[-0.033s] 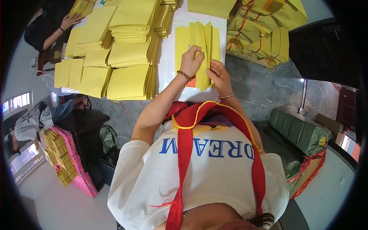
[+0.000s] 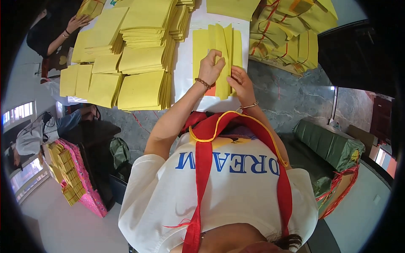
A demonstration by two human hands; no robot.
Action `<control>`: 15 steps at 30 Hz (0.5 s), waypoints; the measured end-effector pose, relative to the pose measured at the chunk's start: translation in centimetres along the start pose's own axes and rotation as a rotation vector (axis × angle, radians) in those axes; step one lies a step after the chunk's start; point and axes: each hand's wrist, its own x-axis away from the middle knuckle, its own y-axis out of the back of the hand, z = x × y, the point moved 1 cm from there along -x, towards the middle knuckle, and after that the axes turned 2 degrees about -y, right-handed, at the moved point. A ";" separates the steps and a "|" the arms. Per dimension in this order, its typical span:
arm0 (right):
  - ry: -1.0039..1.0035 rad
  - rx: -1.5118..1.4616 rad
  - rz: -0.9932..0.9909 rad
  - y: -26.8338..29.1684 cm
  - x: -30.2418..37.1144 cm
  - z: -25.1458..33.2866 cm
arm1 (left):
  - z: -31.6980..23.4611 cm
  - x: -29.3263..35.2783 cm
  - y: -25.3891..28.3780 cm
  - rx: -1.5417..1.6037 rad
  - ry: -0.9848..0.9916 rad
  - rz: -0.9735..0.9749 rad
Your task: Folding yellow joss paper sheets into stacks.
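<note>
A folded yellow paper [image 2: 221, 38] lies on the white tabletop in front of me, its middle folds standing up a little. My left hand [image 2: 211, 67] is on its left half, fingers curled and closed on the raised fold. At the right edge of that fold is my right hand [image 2: 241, 85], with thumb and fingers apart and their tips touching the paper. A small orange-red patch [image 2: 210, 90] shows beneath the paper by my left wrist. Thick stacks of yellow paper [image 2: 141, 90] stand left of my hands.
Another yellow sheet [image 2: 234, 8] lies at the table's far side. Yellow bundles tied with red string [image 2: 282, 42] are piled to the right. At far left, another person's hand [image 2: 78, 22] rests by a yellow bundle. A green wrapped package [image 2: 325, 143] stands at lower right.
</note>
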 end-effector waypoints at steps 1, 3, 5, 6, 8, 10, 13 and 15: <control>0.005 0.016 -0.004 0.0 0.0 0.0 | -0.2 0.1 0.0 -0.033 0.017 -0.018; 0.005 0.023 -0.008 -0.1 0.1 0.2 | -0.6 0.3 -0.4 0.079 -0.113 -0.093; 0.004 0.030 -0.009 -0.2 0.0 0.2 | -0.7 0.3 -0.2 0.190 -0.243 -0.170; -0.001 0.033 -0.002 -0.2 0.0 0.2 | -0.5 0.1 0.0 0.127 -0.215 -0.077; -0.007 0.037 0.005 -0.2 0.0 0.1 | -0.4 -0.1 0.0 0.064 -0.187 0.015; 0.014 0.050 0.004 -0.2 0.0 0.0 | -0.6 -0.1 -0.4 0.114 -0.212 -0.016; 0.014 0.007 -0.003 -0.2 -0.1 0.0 | -0.5 -0.1 -0.3 0.066 -0.248 -0.025; 0.008 0.010 -0.007 -0.2 0.0 0.0 | -0.3 -0.2 -0.3 0.060 -0.247 -0.019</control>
